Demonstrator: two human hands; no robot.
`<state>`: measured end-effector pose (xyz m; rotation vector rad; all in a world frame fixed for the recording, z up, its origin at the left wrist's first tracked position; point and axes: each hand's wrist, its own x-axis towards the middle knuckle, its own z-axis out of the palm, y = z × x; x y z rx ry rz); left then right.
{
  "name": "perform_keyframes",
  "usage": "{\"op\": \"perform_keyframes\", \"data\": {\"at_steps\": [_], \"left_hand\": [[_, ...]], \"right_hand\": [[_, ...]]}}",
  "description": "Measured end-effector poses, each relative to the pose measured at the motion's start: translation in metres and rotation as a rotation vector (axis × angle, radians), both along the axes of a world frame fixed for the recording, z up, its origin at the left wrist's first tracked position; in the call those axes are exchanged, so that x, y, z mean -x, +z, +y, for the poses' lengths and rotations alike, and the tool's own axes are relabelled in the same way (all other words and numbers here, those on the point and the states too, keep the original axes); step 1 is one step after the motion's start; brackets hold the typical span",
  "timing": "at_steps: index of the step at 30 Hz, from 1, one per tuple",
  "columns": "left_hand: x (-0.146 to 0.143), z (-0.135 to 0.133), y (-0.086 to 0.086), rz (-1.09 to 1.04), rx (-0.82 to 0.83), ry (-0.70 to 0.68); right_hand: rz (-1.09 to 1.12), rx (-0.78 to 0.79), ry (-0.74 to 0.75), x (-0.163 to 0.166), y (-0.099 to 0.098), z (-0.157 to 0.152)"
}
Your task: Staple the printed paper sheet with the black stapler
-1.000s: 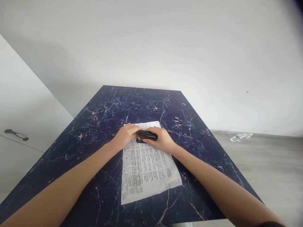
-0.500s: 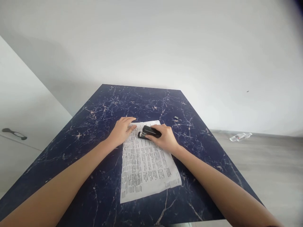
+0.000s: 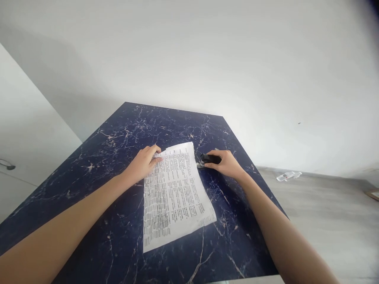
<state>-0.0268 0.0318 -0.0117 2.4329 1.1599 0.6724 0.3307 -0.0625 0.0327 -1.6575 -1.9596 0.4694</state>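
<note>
A printed paper point(image 3: 177, 189), seemingly more than one sheet, lies on the dark blue marbled table with its top right corner curled up. My left hand point(image 3: 145, 161) grips it at the upper left edge, thumb on top and fingers round the far side. In my right hand point(image 3: 226, 162) is a black stapler point(image 3: 209, 158), held between thumb and fingers just beyond the paper's right edge. The stapler's jaws face left toward the sheet and stand apart; its rear is hidden by my fingers.
The marbled table point(image 3: 166, 122) meets a white wall point(image 3: 207, 59) at its far end. A crumpled clear plastic wrapper point(image 3: 288, 176) lies on the grey floor to the right. At the far left is a white cabinet door with a dark handle point(image 3: 7, 165).
My right hand has carried the stapler from above the paper to the right of its edge. The paper's top right corner has risen, and my left hand has closed on the upper left edge.
</note>
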Motion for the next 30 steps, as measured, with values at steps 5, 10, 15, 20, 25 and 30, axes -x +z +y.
{"op": "perform_keyframes", "data": {"at_steps": [5,10,15,20,25,30], "left_hand": [[0.003,0.002,0.000,-0.001,0.035,0.041],[0.001,0.000,0.002,-0.007,0.052,0.038],[0.003,0.001,0.003,-0.003,0.065,0.033],[0.002,0.001,0.005,0.004,0.090,0.039],[0.002,0.001,0.004,-0.001,0.075,0.037],[0.003,0.005,-0.002,0.000,0.031,0.021]], "right_hand": [[0.113,0.145,0.183,0.001,0.011,-0.007],[0.089,0.172,0.242,0.018,0.015,-0.011],[0.025,0.073,0.187,0.029,0.009,-0.012],[0.076,-0.015,0.177,0.032,0.008,-0.013],[-0.086,-0.169,0.055,0.055,0.000,-0.014],[-0.553,-0.176,0.045,0.078,-0.012,-0.012]]}}
